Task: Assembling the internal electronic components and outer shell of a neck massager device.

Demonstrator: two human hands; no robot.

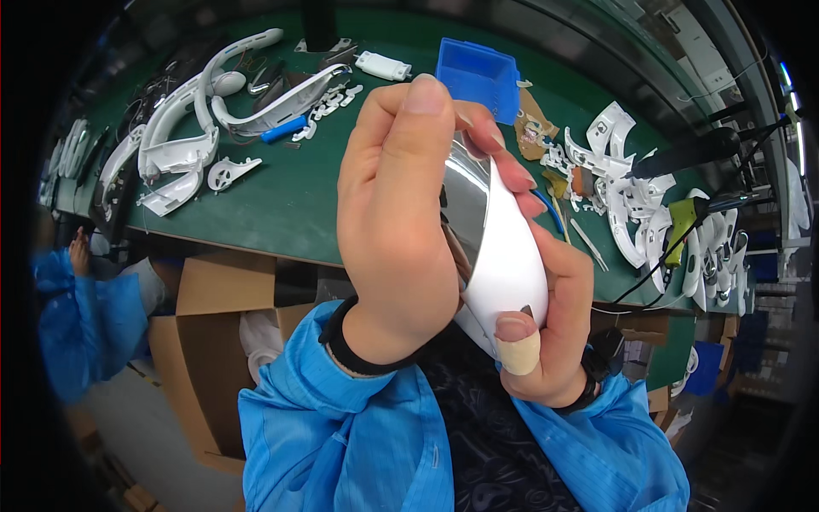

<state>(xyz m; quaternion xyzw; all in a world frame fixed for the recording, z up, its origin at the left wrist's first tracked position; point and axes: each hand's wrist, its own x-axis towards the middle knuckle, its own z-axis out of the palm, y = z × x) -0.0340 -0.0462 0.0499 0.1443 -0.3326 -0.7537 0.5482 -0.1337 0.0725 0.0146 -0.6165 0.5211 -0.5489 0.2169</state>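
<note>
Close in front of me, both hands hold a white curved plastic shell (515, 260) with a shiny, mirror-like face on its left side. My left hand (394, 209) is closed against the glossy side, thumb up, and its palm hides part of the piece. My right hand (563, 294) wraps round the white side; its fingers lie along the far edge and its thumb, with a beige wrap on it, presses near the lower end. Black bands circle both wrists below blue sleeves.
The green table (290, 192) carries large white curved frames (179, 111) at left and a pile of white plastic parts (610, 183) at right. A blue bin (515, 90) stands at the back. A lime-green tool (680, 230) hangs at right. An open cardboard box (183, 375) and another person's sleeve (94, 316) are at left.
</note>
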